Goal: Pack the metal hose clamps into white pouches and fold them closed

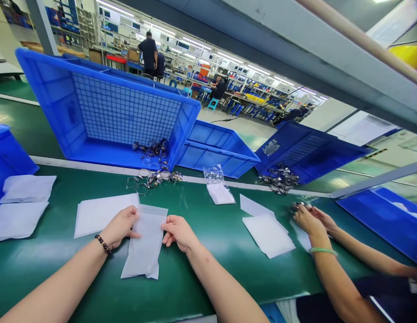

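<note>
A translucent white plastic bag (pixel 146 242) is held just above the green table, its lower end a little crumpled. My left hand (pixel 120 226), with a dark beaded bracelet at the wrist, pinches its left edge near the top. Closed on the upper right edge is my right hand (pixel 177 231). Beside my left hand lies a stack of white bags (pixel 94 215), partly covered by that hand. Beyond the bag, loose metal hose clamps (pixel 154 177) lie at the opening of a tipped blue crate (pixel 127 103), with more inside it.
At the right, a co-worker's hands (pixel 309 220) hold metal clamps beside white bags (pixel 270 233). Another clamp pile (pixel 278 179) spills from a tilted crate (pixel 309 148). A filled clear bag (pixel 220 190) lies mid-table. More white bags (pixel 19 220) lie left; a grey beam (pixel 262 40) crosses above.
</note>
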`<state>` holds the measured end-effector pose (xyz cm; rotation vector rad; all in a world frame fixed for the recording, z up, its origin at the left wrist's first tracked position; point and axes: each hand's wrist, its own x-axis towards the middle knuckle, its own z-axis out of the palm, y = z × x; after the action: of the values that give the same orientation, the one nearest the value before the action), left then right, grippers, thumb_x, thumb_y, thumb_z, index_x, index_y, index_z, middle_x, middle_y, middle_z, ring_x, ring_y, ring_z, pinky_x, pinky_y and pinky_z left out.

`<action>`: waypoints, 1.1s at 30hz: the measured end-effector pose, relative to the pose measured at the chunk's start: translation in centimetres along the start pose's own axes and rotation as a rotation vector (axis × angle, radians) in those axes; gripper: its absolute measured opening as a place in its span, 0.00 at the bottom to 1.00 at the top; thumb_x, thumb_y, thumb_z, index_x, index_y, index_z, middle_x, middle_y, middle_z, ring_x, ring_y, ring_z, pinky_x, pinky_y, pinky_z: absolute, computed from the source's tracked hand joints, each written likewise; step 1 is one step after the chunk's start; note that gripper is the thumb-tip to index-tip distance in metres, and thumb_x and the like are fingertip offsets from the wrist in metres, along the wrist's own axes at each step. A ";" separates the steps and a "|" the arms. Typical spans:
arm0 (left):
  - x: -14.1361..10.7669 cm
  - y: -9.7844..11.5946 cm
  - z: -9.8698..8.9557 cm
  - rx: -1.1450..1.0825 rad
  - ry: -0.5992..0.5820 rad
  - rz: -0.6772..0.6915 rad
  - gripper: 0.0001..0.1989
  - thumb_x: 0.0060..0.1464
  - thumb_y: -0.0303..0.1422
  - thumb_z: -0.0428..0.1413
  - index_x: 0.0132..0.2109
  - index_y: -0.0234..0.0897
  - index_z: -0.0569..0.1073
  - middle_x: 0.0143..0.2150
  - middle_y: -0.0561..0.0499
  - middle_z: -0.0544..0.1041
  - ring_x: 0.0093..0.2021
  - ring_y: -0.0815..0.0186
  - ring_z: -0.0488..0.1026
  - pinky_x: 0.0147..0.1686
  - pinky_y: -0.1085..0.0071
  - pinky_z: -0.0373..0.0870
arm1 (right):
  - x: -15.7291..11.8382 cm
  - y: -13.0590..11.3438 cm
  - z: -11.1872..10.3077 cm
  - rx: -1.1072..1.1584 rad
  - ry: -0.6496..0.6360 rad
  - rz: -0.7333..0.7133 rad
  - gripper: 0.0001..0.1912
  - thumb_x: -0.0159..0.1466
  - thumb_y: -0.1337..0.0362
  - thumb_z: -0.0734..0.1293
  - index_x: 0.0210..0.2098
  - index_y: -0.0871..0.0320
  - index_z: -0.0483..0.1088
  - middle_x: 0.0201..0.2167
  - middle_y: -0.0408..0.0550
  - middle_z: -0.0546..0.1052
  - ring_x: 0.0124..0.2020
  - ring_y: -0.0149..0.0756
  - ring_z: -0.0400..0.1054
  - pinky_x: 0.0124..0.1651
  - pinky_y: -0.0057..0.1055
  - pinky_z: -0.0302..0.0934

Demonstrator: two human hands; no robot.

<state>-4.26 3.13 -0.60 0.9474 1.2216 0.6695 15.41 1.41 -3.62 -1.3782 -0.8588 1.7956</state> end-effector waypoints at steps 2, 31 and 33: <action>-0.4 0.4 0.2 -0.021 0.004 -0.007 0.14 0.42 0.40 0.56 0.28 0.38 0.59 0.25 0.59 0.59 0.26 0.73 0.60 0.32 0.68 0.72 | -0.4 -0.2 0.2 0.026 0.010 -0.006 0.18 0.45 0.59 0.72 0.25 0.60 0.60 0.15 0.40 0.70 0.17 0.33 0.70 0.15 0.21 0.62; -4.5 -0.7 -3.3 1.033 -0.398 0.599 0.12 0.48 0.19 0.45 0.30 0.38 0.69 0.56 0.50 0.62 0.53 0.61 0.61 0.49 0.67 0.61 | -5.1 3.9 -2.1 -1.060 -0.156 -1.031 0.09 0.58 0.73 0.59 0.34 0.56 0.69 0.49 0.52 0.68 0.44 0.36 0.67 0.43 0.33 0.64; -4.5 -0.7 -3.3 1.063 -0.385 0.622 0.13 0.47 0.18 0.44 0.30 0.38 0.69 0.55 0.50 0.62 0.53 0.61 0.61 0.49 0.66 0.62 | -5.0 4.1 -2.1 -1.089 -0.150 -1.042 0.09 0.58 0.73 0.60 0.33 0.56 0.68 0.50 0.52 0.67 0.44 0.36 0.67 0.43 0.32 0.64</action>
<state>-8.59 -0.29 0.68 2.2831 0.8824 0.2261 17.82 -4.76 -4.97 -0.9488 -2.2837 0.5584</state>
